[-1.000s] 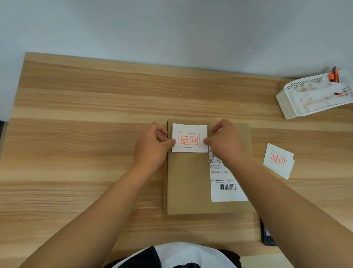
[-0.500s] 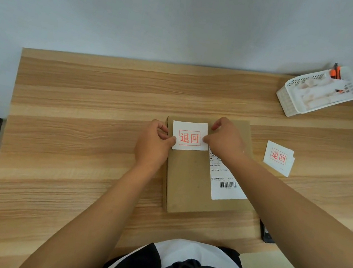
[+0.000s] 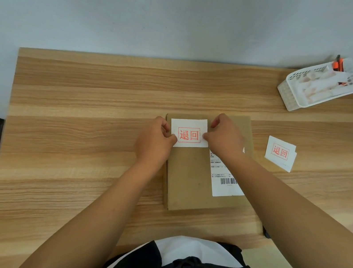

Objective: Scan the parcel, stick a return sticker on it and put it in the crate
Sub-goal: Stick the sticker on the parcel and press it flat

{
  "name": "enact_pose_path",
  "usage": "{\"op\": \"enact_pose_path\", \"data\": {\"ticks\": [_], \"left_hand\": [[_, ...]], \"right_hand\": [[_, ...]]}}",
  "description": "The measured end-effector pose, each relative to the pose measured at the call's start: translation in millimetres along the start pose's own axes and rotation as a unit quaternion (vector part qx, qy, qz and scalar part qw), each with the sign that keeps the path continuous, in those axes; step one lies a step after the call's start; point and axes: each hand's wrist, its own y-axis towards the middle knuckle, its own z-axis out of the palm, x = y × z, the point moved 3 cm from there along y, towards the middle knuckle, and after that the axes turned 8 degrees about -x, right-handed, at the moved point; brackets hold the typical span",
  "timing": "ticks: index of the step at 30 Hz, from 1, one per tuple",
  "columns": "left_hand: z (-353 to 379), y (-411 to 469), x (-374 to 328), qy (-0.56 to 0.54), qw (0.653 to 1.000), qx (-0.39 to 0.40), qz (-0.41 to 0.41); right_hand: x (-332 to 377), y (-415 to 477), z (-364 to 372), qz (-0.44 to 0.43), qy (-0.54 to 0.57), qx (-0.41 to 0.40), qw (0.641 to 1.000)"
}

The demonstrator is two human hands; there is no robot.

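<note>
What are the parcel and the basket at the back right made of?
Parcel: looks like matte brown cardboard, with folded edges and a dull, fibrous face. Basket: likely moulded white plastic, smooth with a slight sheen and a regular perforated grid in its walls.

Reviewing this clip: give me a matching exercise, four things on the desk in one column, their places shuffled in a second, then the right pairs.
Things:
1. return sticker
2. shipping label
3. white basket
4. spare stickers

Places:
A. table's far right corner
B. on the table, right of the parcel
C. between both hands, parcel's far left corner
D. parcel's right side, partly under the right forearm

Pairs: 1-C, 2-D, 3-A, 4-B
</note>
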Motion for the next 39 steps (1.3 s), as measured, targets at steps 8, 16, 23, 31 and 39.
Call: {"op": "enact_pose_path", "data": {"ticks": [8, 16, 23, 31, 39], "left_hand": [[-6, 5, 11, -0.049, 0.998, -0.009, 0.023], [-10, 2, 9, 0.130, 0.947, -0.012, 0.292], [7, 7, 23, 0.356, 0.879, 0.097, 0.304], [2, 2, 31, 0.359, 0.890, 0.086, 0.266], [-11, -5, 30, 0.297, 0.919, 0.067, 0.251]], "right_hand": [[-17, 0, -13, -0.043, -0.019, 0.000, 0.999], [-41, -18, 3, -0.269, -0.158, -0.042, 0.949], [-45, -14, 17, -0.246, -0.200, 0.014, 0.948], [-50, -13, 19, -0.247, -0.196, 0.014, 0.949], [-43, -21, 10, -0.265, -0.163, -0.028, 0.950]]}}
